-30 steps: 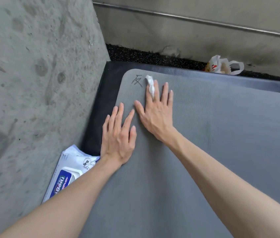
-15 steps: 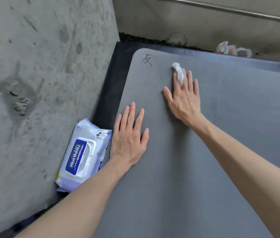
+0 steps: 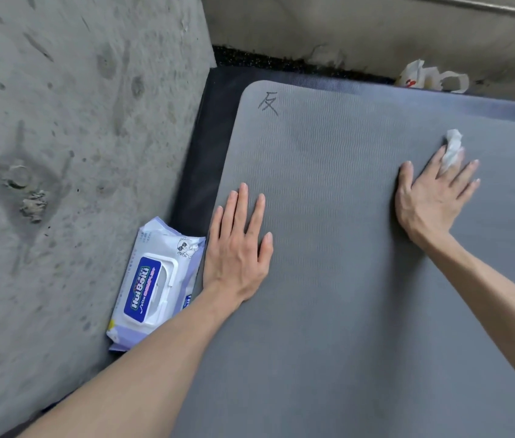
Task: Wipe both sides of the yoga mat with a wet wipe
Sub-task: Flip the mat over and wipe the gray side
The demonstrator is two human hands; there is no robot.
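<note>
A grey yoga mat [image 3: 344, 279] lies flat on the floor, with a handwritten character near its far left corner. My left hand [image 3: 237, 245] rests flat on the mat near its left edge, fingers straight. My right hand [image 3: 433, 197] presses flat on the mat further right, fingers spread. A crumpled white wet wipe [image 3: 452, 148] sticks out between its index and middle fingers; the rest of the wipe is hidden under the hand.
A pack of wet wipes [image 3: 152, 282] lies on the floor beside the mat's left edge, against a rough concrete wall [image 3: 60, 153]. A darker mat [image 3: 205, 147] shows under the grey one. A white plastic bag [image 3: 430, 77] sits by the far wall.
My right hand slid the wipe to the right across the mat, away from the marked corner. My left hand stayed flat at the left edge. The view shifted.
</note>
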